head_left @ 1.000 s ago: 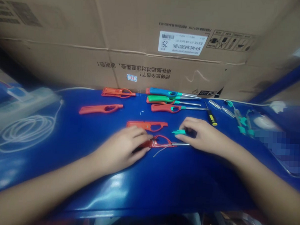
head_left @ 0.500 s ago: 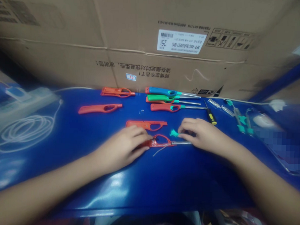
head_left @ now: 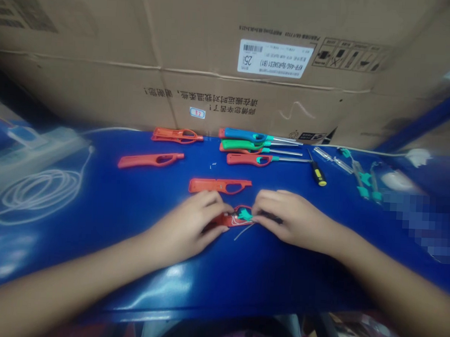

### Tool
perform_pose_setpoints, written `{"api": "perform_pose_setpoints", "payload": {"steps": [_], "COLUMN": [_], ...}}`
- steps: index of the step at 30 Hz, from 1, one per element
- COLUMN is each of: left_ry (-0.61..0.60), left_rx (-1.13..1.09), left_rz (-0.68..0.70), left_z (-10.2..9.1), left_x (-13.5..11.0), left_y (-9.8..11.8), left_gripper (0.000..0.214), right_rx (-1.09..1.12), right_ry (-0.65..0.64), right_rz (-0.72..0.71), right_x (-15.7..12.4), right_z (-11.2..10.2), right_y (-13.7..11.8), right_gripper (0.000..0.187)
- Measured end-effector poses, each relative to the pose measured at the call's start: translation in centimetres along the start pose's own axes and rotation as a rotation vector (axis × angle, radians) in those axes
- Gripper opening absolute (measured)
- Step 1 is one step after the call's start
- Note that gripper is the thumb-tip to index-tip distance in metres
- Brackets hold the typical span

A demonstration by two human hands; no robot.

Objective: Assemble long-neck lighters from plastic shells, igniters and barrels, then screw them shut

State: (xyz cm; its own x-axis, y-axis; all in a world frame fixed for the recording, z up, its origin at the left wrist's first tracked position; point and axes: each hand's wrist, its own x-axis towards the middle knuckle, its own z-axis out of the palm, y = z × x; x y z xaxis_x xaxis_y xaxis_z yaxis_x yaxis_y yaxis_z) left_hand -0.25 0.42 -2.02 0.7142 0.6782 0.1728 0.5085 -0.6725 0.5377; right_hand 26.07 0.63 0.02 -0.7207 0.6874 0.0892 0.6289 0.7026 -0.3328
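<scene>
Both hands are down at the middle of the blue table [head_left: 139,256], working pretty much fingertip to fingertip. Forearms come in from the lower left and lower right corners, so they make a kind of wide V pointing away from the person.

Left hand [head_left: 195,221] is palm down, fingers curled over, thumb on the near side, pinching the left end of an opened red lighter body [head_left: 224,221]. That body lies on the table right between the two hands.

Right hand [head_left: 292,215] is bent in from the other side, knuckles up, with thumb and fingertips closed on a little green piece [head_left: 244,215] over the right part of the red body. Can't tell from here if the piece is seated or just held there. The hand also hides whatever sits at that end.

A thin pale wire [head_left: 243,232] sticks out toward the near edge, just below the right fingertips. The loose red half-shell [head_left: 219,186] lies just beyond the left hand, not touched by either one.
</scene>
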Motion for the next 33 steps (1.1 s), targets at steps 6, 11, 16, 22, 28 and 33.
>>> {"api": "perform_pose_setpoints", "payload": {"steps": [6,11,16,22,28,33], "left_ry": [-0.011,-0.013,-0.03,-0.032,-0.021,-0.021], "left_rx": [-0.005,-0.004,-0.016,-0.037,-0.077,-0.101], "left_rz": [-0.009,-0.006,-0.003,-0.011,-0.031,-0.065], "left_z": [-0.1,-0.1,-0.1,-0.2,-0.1,-0.2], "left_x": [-0.1,-0.1,0.0,-0.1,0.0,0.1], "left_y": [0.1,-0.1,-0.1,0.0,-0.1,-0.2], "left_gripper": [0.026,0.025,0.025,0.026,0.025,0.023], "right_rx": [0.019,-0.033,-0.052,-0.123,-0.214,-0.241], "right_ry": [-0.027,0.012,0.023,0.043,0.103,0.129], "right_rz": [0.017,-0.031,-0.072,-0.141,-0.231,-0.263], "right_x": [0.1,0.0,0.0,0.0,0.0,0.0], "right_z": [0.3,0.4,0.9,1.0,0.9,1.1], "right_y": [0.3,0.4,0.5,0.2,-0.1,-0.1], "right_gripper": [0.021,0.025,0.023,0.024,0.029,0.026]}}
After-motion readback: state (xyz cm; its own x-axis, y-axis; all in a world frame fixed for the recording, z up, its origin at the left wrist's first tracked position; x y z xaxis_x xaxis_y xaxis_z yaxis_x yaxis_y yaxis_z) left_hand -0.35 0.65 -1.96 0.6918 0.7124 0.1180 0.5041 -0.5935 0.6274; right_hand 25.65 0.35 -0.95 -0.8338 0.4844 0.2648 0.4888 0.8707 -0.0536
